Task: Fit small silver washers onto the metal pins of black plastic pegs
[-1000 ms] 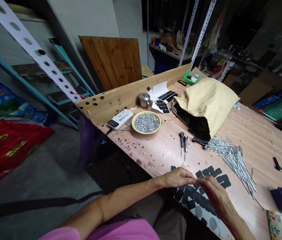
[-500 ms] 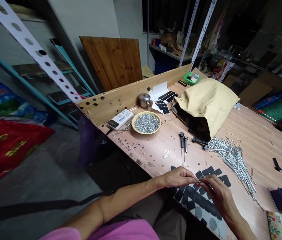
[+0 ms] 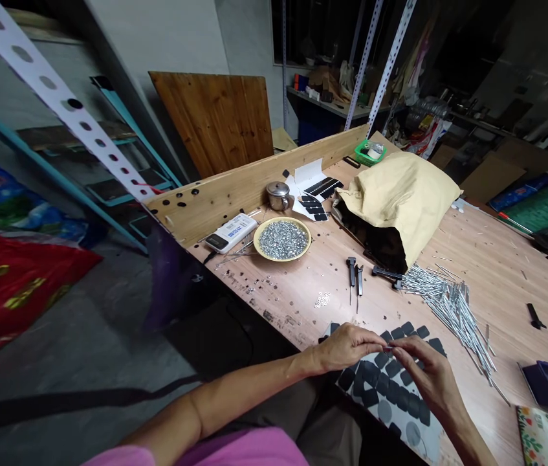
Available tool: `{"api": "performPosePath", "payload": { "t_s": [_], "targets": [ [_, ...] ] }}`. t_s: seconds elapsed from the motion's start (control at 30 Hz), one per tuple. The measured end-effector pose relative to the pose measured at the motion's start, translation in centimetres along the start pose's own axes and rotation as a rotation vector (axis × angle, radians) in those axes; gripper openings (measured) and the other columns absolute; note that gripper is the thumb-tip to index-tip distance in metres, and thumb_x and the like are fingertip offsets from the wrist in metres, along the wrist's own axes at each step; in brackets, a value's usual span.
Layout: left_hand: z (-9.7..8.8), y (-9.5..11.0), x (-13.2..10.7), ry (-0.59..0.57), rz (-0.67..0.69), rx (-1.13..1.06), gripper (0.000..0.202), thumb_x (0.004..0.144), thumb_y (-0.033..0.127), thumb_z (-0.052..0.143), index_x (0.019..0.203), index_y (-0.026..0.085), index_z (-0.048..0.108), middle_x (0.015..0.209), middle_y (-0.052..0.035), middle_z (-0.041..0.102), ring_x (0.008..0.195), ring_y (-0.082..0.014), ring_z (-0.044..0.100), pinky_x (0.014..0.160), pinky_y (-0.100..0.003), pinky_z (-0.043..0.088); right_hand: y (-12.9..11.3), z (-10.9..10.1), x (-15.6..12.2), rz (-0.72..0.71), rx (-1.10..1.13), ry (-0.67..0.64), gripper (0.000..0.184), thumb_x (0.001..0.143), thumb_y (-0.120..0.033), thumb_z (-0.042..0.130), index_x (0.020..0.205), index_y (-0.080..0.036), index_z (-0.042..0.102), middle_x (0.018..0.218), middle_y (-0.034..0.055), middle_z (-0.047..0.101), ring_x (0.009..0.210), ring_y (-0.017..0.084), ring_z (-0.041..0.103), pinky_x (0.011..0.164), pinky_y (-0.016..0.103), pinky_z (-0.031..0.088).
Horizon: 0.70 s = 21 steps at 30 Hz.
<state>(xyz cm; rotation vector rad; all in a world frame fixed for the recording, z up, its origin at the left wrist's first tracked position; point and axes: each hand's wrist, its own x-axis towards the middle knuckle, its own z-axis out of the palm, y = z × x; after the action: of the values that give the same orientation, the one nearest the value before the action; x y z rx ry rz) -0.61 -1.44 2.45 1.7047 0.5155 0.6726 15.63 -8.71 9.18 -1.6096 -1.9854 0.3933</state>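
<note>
Surface (image 3: 501,265) spreads ahead and off to the right of the left grip (image 3: 349,346) and right grip (image 3: 426,369). Open-mouthed paper sack (image 3: 409,200) lies well ahead of both. Sheet (image 3: 427,445) is directly below them, carrying rows of black pads (image 3: 393,391) plus a few grey discs. Heap of metal rods (image 3: 453,317): ahead and right of the right grip, fanned loosely. Yellow bowl (image 3: 282,259) sits ahead-left of the left grip, filled with small metal parts (image 3: 283,238). White device (image 3: 232,233): past the bowl, further left. Lidded metal cup (image 3: 278,196): just behind the bowl, seen from the grips. Two black-handled tools (image 3: 352,275) lie side by side, straight ahead of the left grip. Little cluster of rings (image 3: 323,299) near its forward-left. Both grips closed to a fingertip pinch, meeting at a small piece (image 3: 388,349) held between them above the sheet. Mostly covered by fingers; can't tell what it is.
</note>
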Motion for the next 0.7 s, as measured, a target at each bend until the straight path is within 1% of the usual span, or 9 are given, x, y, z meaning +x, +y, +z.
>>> {"api": "performPosePath", "payload": {
  "t_s": [0.07,0.17,0.27,0.33,0.47,0.53,0.63,0.7],
  "targets": [
    [0.1,-0.2,-0.1,0.016,0.050,0.047,0.020,0.086,0.023,0.057,0.098,0.017,0.070,0.095,-0.0041,0.073,0.088,-0.0141,0.068,0.079,-0.019,0.050,-0.1,0.2,-0.1,-0.029,-0.069,0.034,0.029,0.091,-0.040,0.043,0.083,-0.022,0.063,0.074,0.0038,0.067,0.064,0.015,0.064,0.054,0.023,0.050],
    [0.3,-0.5,-0.3,0.079,0.152,0.163,0.021,0.087,0.024,0.055,0.099,0.015,0.070,0.095,-0.0053,0.072,0.086,-0.0141,0.068,0.078,-0.019,0.051,-0.2,0.8,-0.4,-0.106,-0.187,0.098,0.025,0.093,-0.037,0.041,0.085,-0.022,0.059,0.076,0.0040,0.065,0.067,0.015,0.063,0.059,0.025,0.049],
    [0.4,-0.7,-0.5,0.133,0.240,0.282,0.024,0.089,0.026,0.052,0.101,0.014,0.069,0.093,-0.0061,0.073,0.083,-0.0137,0.069,0.075,-0.019,0.052,-0.1,1.1,-0.5,-0.114,-0.205,0.123,0.020,0.094,-0.035,0.038,0.092,-0.022,0.053,0.077,0.0025,0.063,0.068,0.013,0.062,0.057,0.023,0.048],
    [0.3,-0.8,-0.6,0.129,0.266,0.334,0.025,0.090,0.027,0.049,0.101,0.015,0.068,0.093,-0.0056,0.073,0.082,-0.0128,0.068,0.075,-0.018,0.052,0.0,1.2,-0.4,-0.139,-0.254,0.119,0.019,0.095,-0.034,0.038,0.092,-0.022,0.051,0.077,0.0017,0.061,0.066,0.012,0.060,0.057,0.022,0.046],
    [0.1,-0.9,-0.6,0.073,0.296,0.421,0.028,0.093,0.029,0.045,0.106,0.017,0.066,0.094,-0.0046,0.072,0.084,-0.0115,0.067,0.076,-0.018,0.050,0.3,1.3,-0.3,-0.291,-0.489,0.117,0.021,0.096,-0.027,0.034,0.089,-0.020,0.051,0.072,0.0018,0.058,0.062,0.014,0.053,0.058,0.025,0.041],
    [0.0,-0.9,-0.7,0.060,0.322,0.466,0.030,0.093,0.031,0.044,0.108,0.017,0.065,0.090,-0.0050,0.072,0.081,-0.0116,0.067,0.073,-0.017,0.049,0.4,1.4,-0.5,-0.333,-0.559,0.125,0.023,0.096,-0.024,0.032,0.086,-0.019,0.051,0.070,0.0020,0.057,0.060,0.014,0.050,0.058,0.027,0.038],
    [0.0,-0.7,-0.8,0.061,0.345,0.569,0.033,0.093,0.035,0.041,0.108,0.018,0.066,0.078,-0.0053,0.070,0.072,-0.0123,0.065,0.067,-0.019,0.048,0.4,1.6,-0.7,-0.317,-0.547,0.095,0.026,0.096,-0.023,0.030,0.078,-0.021,0.049,0.066,0.0014,0.053,0.057,0.015,0.047,0.055,0.027,0.036],
    [0.0,-0.6,-0.9,0.074,0.331,0.642,0.036,0.095,0.033,0.036,0.106,0.017,0.067,0.069,-0.0058,0.068,0.067,-0.0133,0.063,0.063,-0.020,0.046,0.3,1.8,-0.9,-0.247,-0.476,0.053,0.027,0.096,-0.025,0.029,0.077,-0.021,0.047,0.066,0.0007,0.052,0.057,0.014,0.047,0.054,0.026,0.037]
  ]
}}
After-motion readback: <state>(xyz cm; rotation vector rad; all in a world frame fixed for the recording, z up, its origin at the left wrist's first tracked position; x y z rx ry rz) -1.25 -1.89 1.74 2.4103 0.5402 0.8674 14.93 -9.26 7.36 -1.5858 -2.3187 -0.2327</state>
